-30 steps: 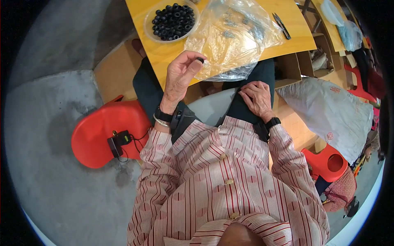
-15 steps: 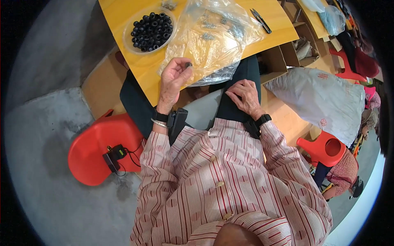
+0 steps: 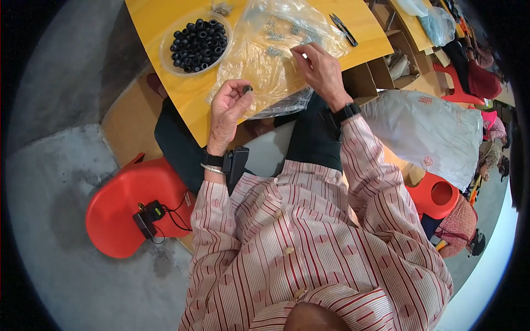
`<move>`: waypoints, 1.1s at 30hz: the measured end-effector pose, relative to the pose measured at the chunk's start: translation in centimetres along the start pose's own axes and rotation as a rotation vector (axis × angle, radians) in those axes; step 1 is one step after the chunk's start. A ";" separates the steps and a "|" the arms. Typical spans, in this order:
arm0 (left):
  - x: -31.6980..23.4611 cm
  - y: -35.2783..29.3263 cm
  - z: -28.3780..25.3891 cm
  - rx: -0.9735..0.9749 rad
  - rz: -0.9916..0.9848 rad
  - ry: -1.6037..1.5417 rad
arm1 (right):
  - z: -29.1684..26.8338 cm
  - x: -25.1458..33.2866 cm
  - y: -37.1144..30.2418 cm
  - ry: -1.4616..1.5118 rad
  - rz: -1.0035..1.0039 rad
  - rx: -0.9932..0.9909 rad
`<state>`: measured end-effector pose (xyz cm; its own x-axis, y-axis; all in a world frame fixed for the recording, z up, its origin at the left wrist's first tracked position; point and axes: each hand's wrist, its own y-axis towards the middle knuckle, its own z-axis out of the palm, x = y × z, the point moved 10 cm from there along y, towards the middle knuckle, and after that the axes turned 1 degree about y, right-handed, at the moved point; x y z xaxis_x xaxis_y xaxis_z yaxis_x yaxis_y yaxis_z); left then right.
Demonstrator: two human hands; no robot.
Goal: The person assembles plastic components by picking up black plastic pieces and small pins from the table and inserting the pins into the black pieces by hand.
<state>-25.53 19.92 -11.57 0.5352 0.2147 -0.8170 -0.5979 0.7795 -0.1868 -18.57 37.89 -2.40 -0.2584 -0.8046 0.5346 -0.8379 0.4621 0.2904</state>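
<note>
Between the thumb and bent forefinger of my left hand [image 3: 227, 109] is a small black round cap [image 3: 247, 89], held above the near edge of a clear plastic bag [image 3: 268, 74]. My right hand [image 3: 324, 73] hovers over the bag's right part, thumb and fingertips drawn together in a pinch. Anything between those fingertips is too small to make out. Several little piles of small silvery pieces [image 3: 274, 51] lie on the bag, just beyond the right fingertips. A clear round tub [image 3: 164, 58] to the left holds many black caps [image 3: 200, 47] of the same look.
Thread snips [image 3: 343, 30] lie on the yellow table [image 3: 370, 41], right of the bag. A small packet [image 3: 222, 8] sits behind the tub. Cardboard boxes [image 3: 406, 44] and a big white sack [image 3: 422, 124] stand to the right. A red chair [image 3: 118, 207] carries a black device [image 3: 148, 219].
My right hand has risen from my thigh and moved forward over the bag, its fingers now pinched. My left hand keeps the black cap in nearly the same place.
</note>
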 end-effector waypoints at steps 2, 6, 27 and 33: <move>-0.1 0.1 0.2 -0.005 0.009 0.003 | 1.1 -0.5 0.6 -0.147 -0.058 0.025; -0.1 0.0 0.0 -0.011 0.000 -0.028 | 2.0 -0.5 1.2 -0.201 -0.067 0.054; 0.1 0.1 -0.3 -0.008 0.006 -0.036 | 1.7 0.1 -0.2 -0.092 -0.050 0.082; -0.2 0.1 -0.2 -0.004 0.033 -0.074 | 0.6 4.0 -0.1 0.099 -0.079 0.025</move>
<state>-25.79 19.80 -11.55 0.5577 0.2833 -0.7802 -0.6184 0.7688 -0.1629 -19.83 34.37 -0.78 -0.1438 -0.7968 0.5869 -0.8659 0.3884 0.3152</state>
